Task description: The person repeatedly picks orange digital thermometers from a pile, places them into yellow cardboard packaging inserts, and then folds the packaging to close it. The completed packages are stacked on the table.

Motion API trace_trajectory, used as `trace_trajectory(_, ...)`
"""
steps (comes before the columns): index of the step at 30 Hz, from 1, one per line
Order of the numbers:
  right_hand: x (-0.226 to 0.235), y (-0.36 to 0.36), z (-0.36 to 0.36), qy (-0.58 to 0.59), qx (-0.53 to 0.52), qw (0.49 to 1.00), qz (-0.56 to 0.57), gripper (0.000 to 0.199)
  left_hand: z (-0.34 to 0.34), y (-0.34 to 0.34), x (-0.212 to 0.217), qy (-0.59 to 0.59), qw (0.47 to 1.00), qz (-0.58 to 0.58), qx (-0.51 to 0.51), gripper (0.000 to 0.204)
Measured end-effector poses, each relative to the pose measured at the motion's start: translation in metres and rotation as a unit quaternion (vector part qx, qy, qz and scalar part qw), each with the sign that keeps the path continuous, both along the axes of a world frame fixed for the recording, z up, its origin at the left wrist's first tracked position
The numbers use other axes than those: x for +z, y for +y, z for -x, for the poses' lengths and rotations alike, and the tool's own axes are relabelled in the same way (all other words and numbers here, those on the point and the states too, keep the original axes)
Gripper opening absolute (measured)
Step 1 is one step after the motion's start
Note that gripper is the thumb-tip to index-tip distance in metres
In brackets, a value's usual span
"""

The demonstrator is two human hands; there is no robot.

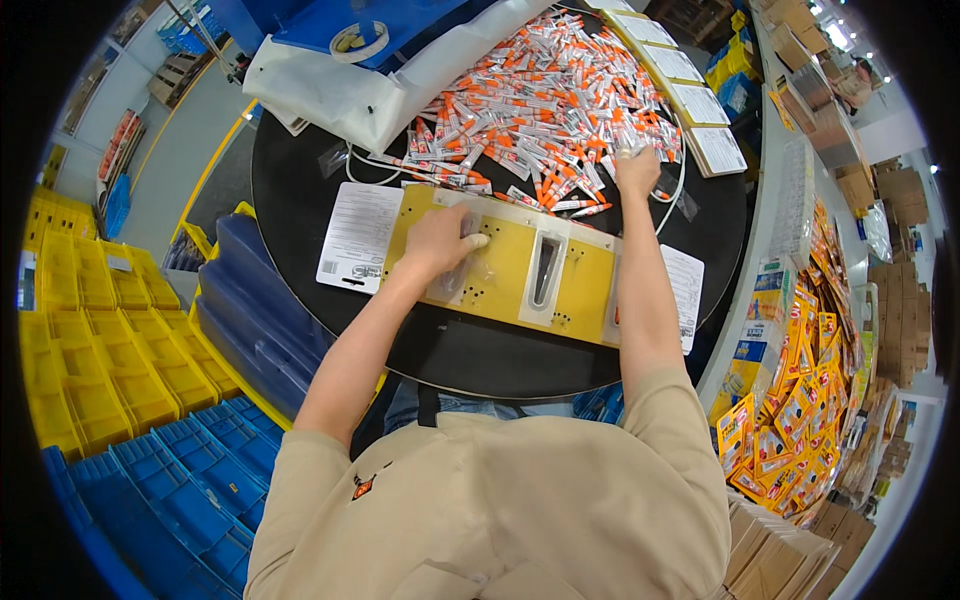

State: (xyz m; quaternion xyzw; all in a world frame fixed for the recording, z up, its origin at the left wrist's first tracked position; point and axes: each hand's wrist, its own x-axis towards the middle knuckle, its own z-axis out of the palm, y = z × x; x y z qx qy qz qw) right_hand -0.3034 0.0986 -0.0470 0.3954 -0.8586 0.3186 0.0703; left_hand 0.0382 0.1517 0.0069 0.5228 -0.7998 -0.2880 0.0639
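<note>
A yellow fixture board with slotted pale inserts lies across the near part of a round black table. My left hand is closed around a clear plastic blister at the board's left insert, thumb pointing right. Beyond the board spreads a big heap of small white tubes with orange caps. At the heap's right near edge is my right hand, its fingers pinched together; a pale, shiny bit shows at the fingertips, too small to name. The board's middle slot holds no blister.
Printed white cards lie by the board's left end, and another card by its right. Stacks of cards line the far right edge. A plastic sheet and tape roll sit far left. Yellow crates stand left.
</note>
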Motion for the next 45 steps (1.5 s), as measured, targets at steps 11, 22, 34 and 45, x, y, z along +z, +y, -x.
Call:
trace_trajectory(11, 0.026, 0.151, -0.117, -0.249, 0.310, 0.917, -0.004, 0.024, -0.020, -0.014, 0.007, -0.134, 0.986, 0.091, -0.025, 0.062)
trace_trajectory(22, 0.033, 0.211, 0.008, 0.039, 0.100, 0.994, 0.035, 0.027, 0.058, -0.128, -0.035, -0.051, 0.988, 0.144, 0.034, 0.024)
trace_trajectory(34, -0.041, 0.273, 0.066, 0.061, -0.069, 0.988, -0.121, 0.042, -0.041, 0.001, 0.015, 0.016, 0.958, 0.150, -0.242, 0.030)
trace_trajectory(45, 0.099, 0.262, -0.055, -0.071, 0.030, 0.992, 0.099, 0.027, -0.132, -0.039, 0.013, -0.264, 0.951, 0.075, 0.142, 0.078)
